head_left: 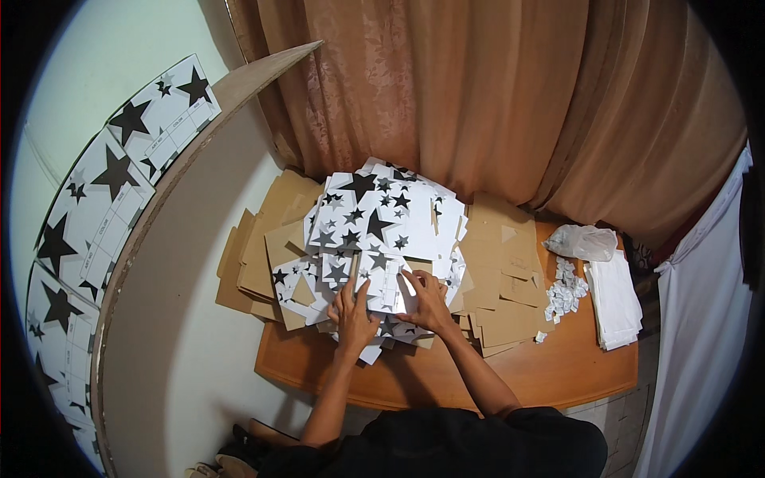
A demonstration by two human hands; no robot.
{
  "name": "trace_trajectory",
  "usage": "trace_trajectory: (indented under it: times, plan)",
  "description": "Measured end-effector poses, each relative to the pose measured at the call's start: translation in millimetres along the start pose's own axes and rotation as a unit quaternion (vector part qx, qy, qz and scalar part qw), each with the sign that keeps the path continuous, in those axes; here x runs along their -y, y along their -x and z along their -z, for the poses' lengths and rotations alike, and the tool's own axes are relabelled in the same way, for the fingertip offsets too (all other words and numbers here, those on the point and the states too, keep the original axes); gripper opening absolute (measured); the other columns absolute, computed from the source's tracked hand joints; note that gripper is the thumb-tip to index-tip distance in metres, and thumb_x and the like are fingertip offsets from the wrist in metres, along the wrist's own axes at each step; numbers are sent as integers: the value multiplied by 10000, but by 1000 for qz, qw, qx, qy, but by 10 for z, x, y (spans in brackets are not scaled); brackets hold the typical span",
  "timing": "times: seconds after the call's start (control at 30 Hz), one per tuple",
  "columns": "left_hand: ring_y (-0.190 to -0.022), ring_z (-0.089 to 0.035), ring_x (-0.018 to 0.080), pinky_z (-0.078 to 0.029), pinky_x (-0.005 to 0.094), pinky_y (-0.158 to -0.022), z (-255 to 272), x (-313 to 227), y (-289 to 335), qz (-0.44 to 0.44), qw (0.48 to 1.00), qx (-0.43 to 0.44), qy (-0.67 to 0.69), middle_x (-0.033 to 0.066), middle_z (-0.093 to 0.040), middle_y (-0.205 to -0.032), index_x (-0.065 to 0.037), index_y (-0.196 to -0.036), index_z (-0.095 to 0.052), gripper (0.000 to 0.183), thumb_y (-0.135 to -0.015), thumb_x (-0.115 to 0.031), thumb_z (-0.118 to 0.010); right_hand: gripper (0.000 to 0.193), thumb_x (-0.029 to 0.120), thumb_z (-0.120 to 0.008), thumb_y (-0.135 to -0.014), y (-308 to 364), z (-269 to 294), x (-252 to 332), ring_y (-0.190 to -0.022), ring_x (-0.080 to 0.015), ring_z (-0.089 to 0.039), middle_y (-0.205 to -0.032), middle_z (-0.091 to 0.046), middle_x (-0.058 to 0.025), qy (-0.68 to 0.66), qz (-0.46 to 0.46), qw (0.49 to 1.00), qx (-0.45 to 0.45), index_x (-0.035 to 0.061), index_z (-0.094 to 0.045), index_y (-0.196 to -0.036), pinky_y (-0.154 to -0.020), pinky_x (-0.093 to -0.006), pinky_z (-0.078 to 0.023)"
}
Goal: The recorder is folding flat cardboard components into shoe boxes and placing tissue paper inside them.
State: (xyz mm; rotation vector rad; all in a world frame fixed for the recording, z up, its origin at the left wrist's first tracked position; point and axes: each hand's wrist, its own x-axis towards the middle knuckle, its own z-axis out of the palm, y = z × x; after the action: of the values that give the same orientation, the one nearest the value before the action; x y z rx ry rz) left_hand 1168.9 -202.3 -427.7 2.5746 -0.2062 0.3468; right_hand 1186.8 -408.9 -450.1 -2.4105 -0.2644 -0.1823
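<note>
A pile of white cardboard box blanks printed with black and grey stars lies on the table in front of me. At the pile's near side, a star-printed cardboard box is between my hands. My left hand grips its left side, fingers pointing away from me. My right hand has curled fingers against its right side, with the thumb near the lower edge. The fingertips of both hands are partly hidden, and I cannot tell how far the box is folded.
Flat brown cardboard sheets flank the pile on the wooden table. Small folded white papers, a clear plastic bag and white sheets lie at the right. Star-printed boxes line a shelf on the left; a brown curtain hangs behind.
</note>
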Motion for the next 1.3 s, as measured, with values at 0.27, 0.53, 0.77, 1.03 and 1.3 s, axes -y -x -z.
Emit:
trace_trajectory:
  times: [0.27,0.53,0.77,1.03,1.3]
  plan:
    - [-1334,-503,169,-195,600,-1071,225,-201,-203,-197,970,-91,-108,-54,-637,-1350,-260,-1338,-649,563,-828,-25,-691,1050,506,-886,-641,50,495,422,-1280,-337,-473,-1451,-479,-163,32,76,993,-80,128,-416,-1501,-1046,-534,-275]
    - [-1227,-594,139,-203,492,-1089,555,-433,-470,-166,960,-224,17,-55,-707,-1255,-215,-1251,-712,490,-842,27,-593,476,229,-709,-919,477,778,441,-1126,-291,-554,-1198,-581,-187,-145,31,925,-350,-12,-532,-1289,-976,-423,-444]
    - [-1173,-636,213,-327,368,-1046,938,-746,-225,-177,933,-277,145,31,-727,-1211,-120,-1221,-725,282,-980,-141,-581,520,442,-583,-1014,489,836,139,-1089,-238,-632,-1248,-624,-150,-513,-126,830,-176,39,-532,-1340,-917,-370,-512]
    - [-1149,-648,288,-359,409,-1037,477,-925,472,-236,907,-276,212,116,-730,-1191,-42,-1196,-725,354,-1003,-240,-505,802,678,-468,-968,661,1295,449,-1184,-241,-590,-1503,-428,-151,-672,-56,736,-57,178,-283,-1567,-942,-427,-524]
    - [-1142,-638,266,-331,426,-1003,80,-1032,965,-275,905,-209,247,103,-712,-1238,-62,-1206,-722,322,-931,-150,-581,295,187,-559,-1009,1123,1439,448,-866,-105,-652,-1011,-703,-46,-552,-112,774,-289,-11,-640,-1213,-784,-229,-506]
